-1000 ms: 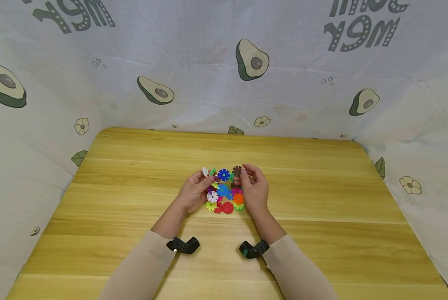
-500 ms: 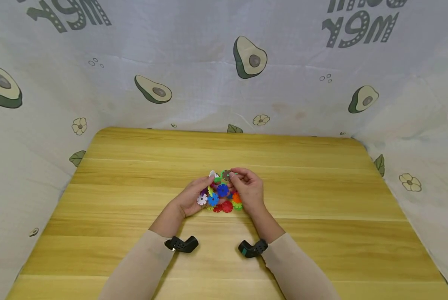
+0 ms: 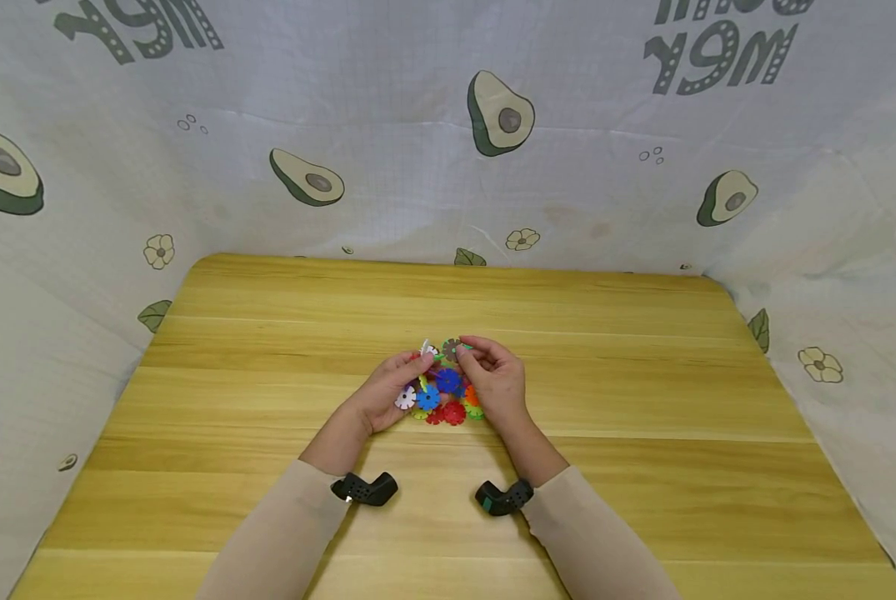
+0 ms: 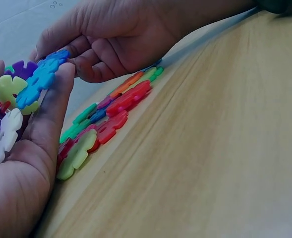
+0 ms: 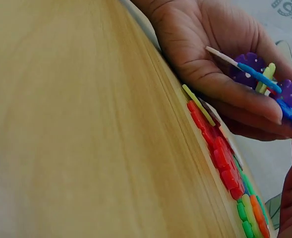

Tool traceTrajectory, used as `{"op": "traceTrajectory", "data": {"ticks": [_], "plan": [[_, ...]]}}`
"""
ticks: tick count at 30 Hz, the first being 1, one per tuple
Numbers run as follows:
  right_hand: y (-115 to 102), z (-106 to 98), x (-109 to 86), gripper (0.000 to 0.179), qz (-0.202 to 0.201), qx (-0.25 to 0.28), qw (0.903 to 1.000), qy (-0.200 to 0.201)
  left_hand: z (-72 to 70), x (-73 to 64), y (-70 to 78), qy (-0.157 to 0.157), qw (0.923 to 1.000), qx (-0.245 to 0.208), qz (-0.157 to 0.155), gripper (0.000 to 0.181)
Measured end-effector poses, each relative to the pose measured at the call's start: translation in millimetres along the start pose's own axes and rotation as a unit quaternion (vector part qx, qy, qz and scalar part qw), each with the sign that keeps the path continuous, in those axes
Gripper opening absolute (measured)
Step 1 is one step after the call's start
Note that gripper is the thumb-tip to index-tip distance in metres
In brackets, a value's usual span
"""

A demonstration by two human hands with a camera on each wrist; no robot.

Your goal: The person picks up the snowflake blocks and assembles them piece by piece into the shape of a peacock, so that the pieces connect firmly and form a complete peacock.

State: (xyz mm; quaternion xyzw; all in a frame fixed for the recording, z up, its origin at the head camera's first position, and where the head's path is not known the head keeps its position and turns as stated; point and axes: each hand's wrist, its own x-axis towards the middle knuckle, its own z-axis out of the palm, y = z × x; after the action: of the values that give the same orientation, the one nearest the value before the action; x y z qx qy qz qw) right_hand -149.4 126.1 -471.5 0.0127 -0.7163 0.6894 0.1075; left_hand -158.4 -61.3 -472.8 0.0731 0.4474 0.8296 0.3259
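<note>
Linked flower discs (image 4: 36, 88) sit gripped between thumb and fingers of the left hand (image 3: 382, 392); the right hand (image 3: 502, 383) pinches a brown disc (image 3: 449, 350), probably best pressed squarely.

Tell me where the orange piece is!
In the head view, the orange piece is just left of the right hand, with a green piece peeking out below.

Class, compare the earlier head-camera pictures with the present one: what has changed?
The right hand and the brown snowflake disc it pinches have shifted left, toward the left hand. The dark blue disc of the left hand's cluster has moved down in the view. Both hands keep hold; the red discs stay on the table.
</note>
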Motion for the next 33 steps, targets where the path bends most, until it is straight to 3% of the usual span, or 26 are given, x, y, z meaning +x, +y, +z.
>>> {"op": "traceTrajectory", "data": {"ticks": [5,12,22,33], "plan": [[-0.6,0.5,-0.3,0.021,0.001,-0.008,1.0,-0.002,1.5,-0.2,-0.1,0.023,0.9995,0.023,0.005,0.033],[-2.4,1.5,-2.0,0.023,0.004,-0.033,0.9989,-0.034,1.7,0.9,-1.4,0.045,0.9987,0.025,0.008,0.031],[-3.2,-1.0,-3.7,0.023,0.011,-0.016,0.9989,-0.043,1.1,1.4,-3.0,0.029,0.9994,0.015,0.012,0.025],[-3.1,-4.7,-4.5,0.022,0.015,-0.048,0.9962,-0.072,2.1,-0.4,-6.1,0.025,0.9992,0.023,0.02,0.018]]}}
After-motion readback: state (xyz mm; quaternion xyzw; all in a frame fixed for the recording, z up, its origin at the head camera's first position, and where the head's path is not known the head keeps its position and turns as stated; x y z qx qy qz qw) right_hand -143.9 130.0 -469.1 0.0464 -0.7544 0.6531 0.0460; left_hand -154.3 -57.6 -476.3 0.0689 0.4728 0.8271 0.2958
